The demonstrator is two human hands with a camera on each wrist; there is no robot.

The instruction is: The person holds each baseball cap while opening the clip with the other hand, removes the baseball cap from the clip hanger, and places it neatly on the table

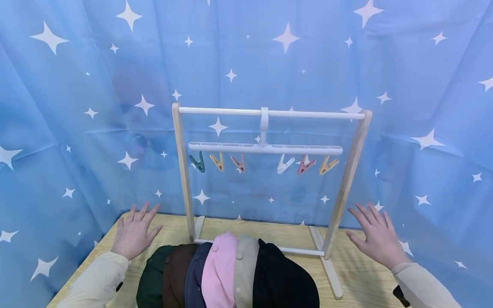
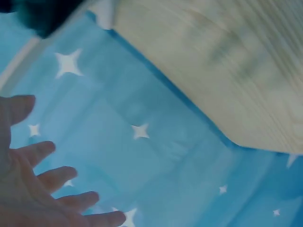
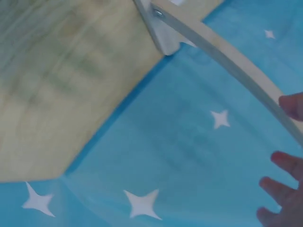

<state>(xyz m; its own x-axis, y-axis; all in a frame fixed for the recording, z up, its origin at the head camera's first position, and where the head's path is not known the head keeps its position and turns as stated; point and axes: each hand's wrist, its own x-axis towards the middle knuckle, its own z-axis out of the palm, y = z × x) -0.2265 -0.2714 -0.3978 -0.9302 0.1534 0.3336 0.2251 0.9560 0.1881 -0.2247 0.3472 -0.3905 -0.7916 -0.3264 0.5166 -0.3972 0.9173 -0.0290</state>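
Observation:
My left hand (image 1: 132, 234) is held with its fingers spread, to the left of the row of caps, touching nothing. On the other side my right hand (image 1: 376, 236) has its fingers spread too, just right of the wooden rack (image 1: 348, 179). Between them sit several caps nested in a row: dark green (image 1: 152, 278), brown (image 1: 175, 273), navy (image 1: 193, 278), pink (image 1: 221, 269), beige (image 1: 244, 273) and black (image 1: 285, 278). A white hanger (image 1: 265, 148) hangs from the rack's top bar, with several coloured clips, among them a green clip (image 1: 198, 162) and a white clip (image 1: 285, 164).
The rack's feet (image 1: 326, 265) stand on a light wood table (image 1: 354, 278). A blue curtain (image 1: 77, 107) with white stars closes off the back and both sides. In the left wrist view the table edge (image 2: 189, 101) runs beside the curtain.

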